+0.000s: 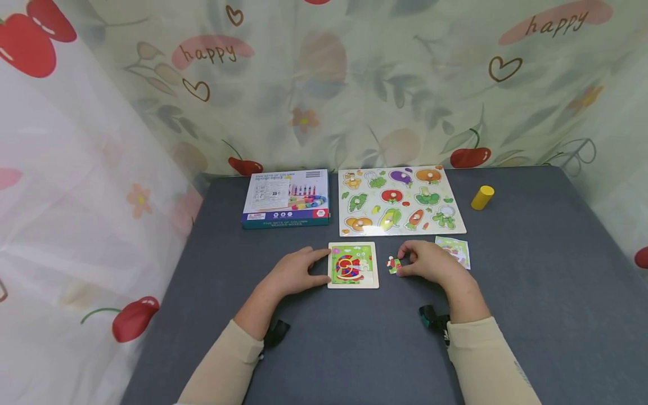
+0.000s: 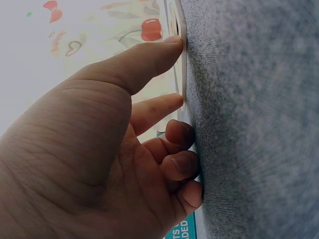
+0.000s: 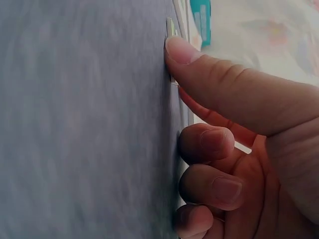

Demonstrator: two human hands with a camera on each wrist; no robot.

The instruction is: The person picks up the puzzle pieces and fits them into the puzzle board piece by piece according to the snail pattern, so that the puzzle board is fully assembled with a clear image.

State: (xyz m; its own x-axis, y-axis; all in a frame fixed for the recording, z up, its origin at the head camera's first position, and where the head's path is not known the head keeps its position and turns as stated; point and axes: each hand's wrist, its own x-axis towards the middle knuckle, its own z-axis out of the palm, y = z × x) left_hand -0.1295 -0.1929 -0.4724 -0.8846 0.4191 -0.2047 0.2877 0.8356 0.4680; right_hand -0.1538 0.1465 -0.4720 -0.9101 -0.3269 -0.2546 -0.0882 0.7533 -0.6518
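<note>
A small square jigsaw puzzle in a pale wooden tray [image 1: 376,264] lies on the table, showing a red and blue snail-like spiral on green. My left hand [image 1: 297,273] touches the tray's left edge with thumb and index finger spread apart; its other fingers are loosely curled in the left wrist view. To the right of the tray, my right hand [image 1: 430,261] pinches a green puzzle piece [image 1: 392,264] with red and white parts between thumb and index finger. The piece [image 3: 170,27] is seen nearly edge-on, low at the tabletop. A printed picture card [image 1: 459,253] is partly hidden behind the right hand.
Behind the tray lies a large vegetable puzzle board [image 1: 374,198], with a boxed bead set [image 1: 286,199] to its left. A yellow cylinder [image 1: 482,198] stands to the board's right. A patterned curtain [image 1: 314,84] hangs along the grey table's [image 1: 349,349] back edge.
</note>
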